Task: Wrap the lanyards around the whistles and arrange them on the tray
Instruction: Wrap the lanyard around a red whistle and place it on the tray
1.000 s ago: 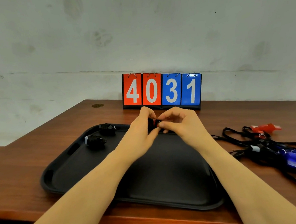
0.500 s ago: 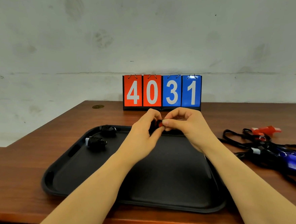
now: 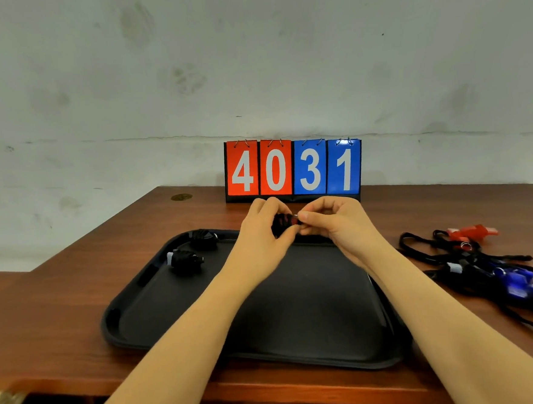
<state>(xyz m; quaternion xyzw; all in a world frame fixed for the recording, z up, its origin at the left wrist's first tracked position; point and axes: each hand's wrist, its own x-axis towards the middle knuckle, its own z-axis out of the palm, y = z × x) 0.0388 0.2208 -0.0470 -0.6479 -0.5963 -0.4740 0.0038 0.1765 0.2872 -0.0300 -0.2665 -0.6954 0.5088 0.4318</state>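
Left hand [image 3: 262, 233] grips a red whistle [image 3: 284, 224] wound in black lanyard above the tray's [image 3: 130, 309] far edge; right hand [image 3: 333, 222] pinches its ring end. Light, hard body, limp cord: probably best held across the coils

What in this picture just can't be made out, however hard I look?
- Whistle in the hands, head view: the left hand and right hand cover most of it.
- Loose pile on the table, head view: the tangled lanyards hide how many whistles lie there, and the right edge cuts it off.
- Two wrapped whistles on the tray, head view: too small and dark to tell their colour.
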